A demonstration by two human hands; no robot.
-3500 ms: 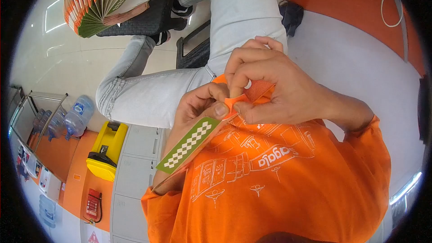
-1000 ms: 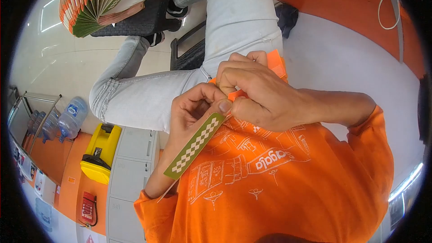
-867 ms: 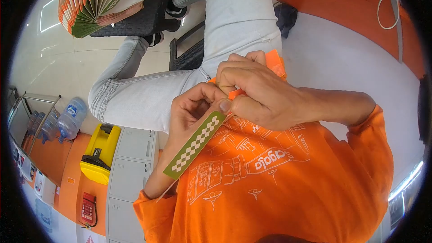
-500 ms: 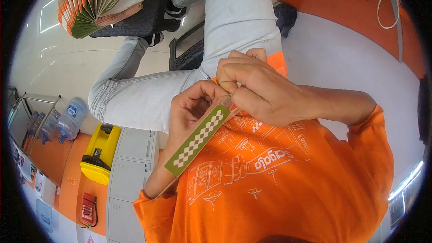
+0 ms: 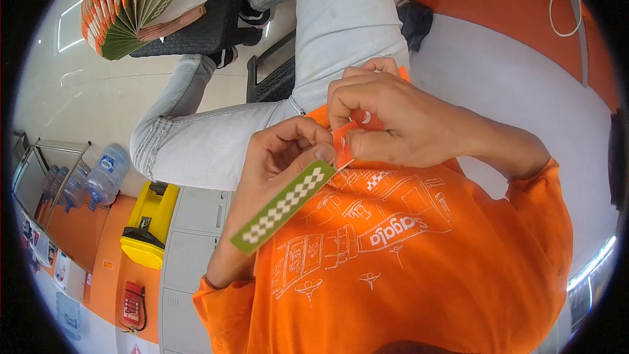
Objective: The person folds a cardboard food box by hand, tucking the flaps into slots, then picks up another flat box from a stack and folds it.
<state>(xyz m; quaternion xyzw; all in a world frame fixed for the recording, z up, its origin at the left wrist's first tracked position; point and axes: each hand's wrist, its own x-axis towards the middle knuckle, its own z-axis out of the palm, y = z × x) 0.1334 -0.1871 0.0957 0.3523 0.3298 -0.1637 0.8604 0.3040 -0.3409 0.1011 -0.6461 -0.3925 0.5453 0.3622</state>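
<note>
A long, flat green paper strip (image 5: 282, 208) printed with a white checkered band is held in the air against the chest of a printed orange cotton shirt (image 5: 406, 255). The left hand (image 5: 278, 157) has its grip closed on the strip. The right hand (image 5: 393, 124) pinches the strip's creased orange end (image 5: 344, 147). A fan-shaped bundle of folded strips (image 5: 137, 6) rests on a black woven chair (image 5: 226, 6).

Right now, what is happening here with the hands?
A person in an orange shirt handles a paper strip above the lap. The left hand grips the strip near its green checkered part; the right hand pinches its orange end. A fanned stack of similar pieces sits on a black seat farther off.
</note>
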